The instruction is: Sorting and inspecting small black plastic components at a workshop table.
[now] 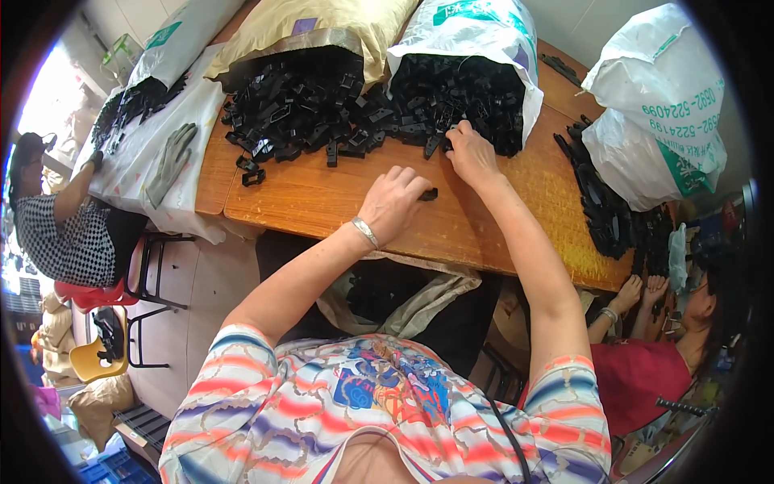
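My left hand [393,203], with a silver bracelet at the wrist, is closed over the table's front part. A small black plastic part [430,194] shows at its fingertips. Farther ahead and to the right, my right hand [472,155] reaches to the edge of a pile of black plastic parts [476,89] at the mouth of a white sack [528,73]. Its fingers are pinched together on a dark part, mostly hidden beneath them. More black parts spill from a tan sack [363,44] on the left. Below the table edge, an open cloth bag [439,292] on my lap holds black pieces.
The wooden table [322,198] bears the sacks. At right stands another white sack [653,105] beside long black pieces [601,202]; a person in red [645,379] works there. Left, a person in a checked top [68,234] sits near a grey glove [171,161].
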Demonstrator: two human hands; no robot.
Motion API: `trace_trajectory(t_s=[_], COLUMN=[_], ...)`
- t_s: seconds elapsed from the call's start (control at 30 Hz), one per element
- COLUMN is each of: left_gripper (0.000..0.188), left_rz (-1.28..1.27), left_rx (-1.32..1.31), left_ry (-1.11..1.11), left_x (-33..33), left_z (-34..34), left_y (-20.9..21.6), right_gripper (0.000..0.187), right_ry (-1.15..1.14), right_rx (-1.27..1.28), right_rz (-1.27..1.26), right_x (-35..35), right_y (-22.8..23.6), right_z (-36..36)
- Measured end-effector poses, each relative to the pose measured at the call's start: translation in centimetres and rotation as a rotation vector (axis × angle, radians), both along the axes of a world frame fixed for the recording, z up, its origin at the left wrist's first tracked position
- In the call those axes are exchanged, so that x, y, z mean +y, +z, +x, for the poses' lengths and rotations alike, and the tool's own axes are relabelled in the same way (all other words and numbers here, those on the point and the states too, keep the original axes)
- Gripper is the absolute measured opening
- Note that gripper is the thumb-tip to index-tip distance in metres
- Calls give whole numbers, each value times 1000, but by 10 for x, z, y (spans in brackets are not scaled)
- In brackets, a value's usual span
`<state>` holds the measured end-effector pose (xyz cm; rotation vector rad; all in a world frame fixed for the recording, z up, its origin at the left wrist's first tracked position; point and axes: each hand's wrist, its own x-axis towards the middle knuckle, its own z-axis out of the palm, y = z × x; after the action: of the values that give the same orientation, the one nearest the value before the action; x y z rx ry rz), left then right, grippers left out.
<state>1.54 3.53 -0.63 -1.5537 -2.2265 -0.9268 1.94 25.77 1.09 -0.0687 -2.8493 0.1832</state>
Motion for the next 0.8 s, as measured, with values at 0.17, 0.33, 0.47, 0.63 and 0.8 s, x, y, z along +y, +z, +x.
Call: trace_trajectory(t_s=[0.17, 0.33, 0.47, 0.63, 0.8], left_gripper=[41, 40, 37, 30, 28], left_rz=[74, 53, 22, -42, -28], left_rx=[-216, -188, -228, -182, -236], left_ry=[100, 101, 127, 156, 164], left_x=[-10, -6, -6, -2, -3], left_z=[1, -4, -5, -7, -9], left_y=[-2, -7, -11, -12, -14], right_gripper=[30, 30, 26, 28, 29], right_ry=[127, 68, 50, -31, -318], right_rx=[-72, -205, -202, -268, -396], right_rz=[-32, -287, -424, -587, -892], right_x=[-20, -19, -18, -20, -13], right_y=[6, 10, 7, 7, 14], right_z=[40, 61, 70, 81, 78])
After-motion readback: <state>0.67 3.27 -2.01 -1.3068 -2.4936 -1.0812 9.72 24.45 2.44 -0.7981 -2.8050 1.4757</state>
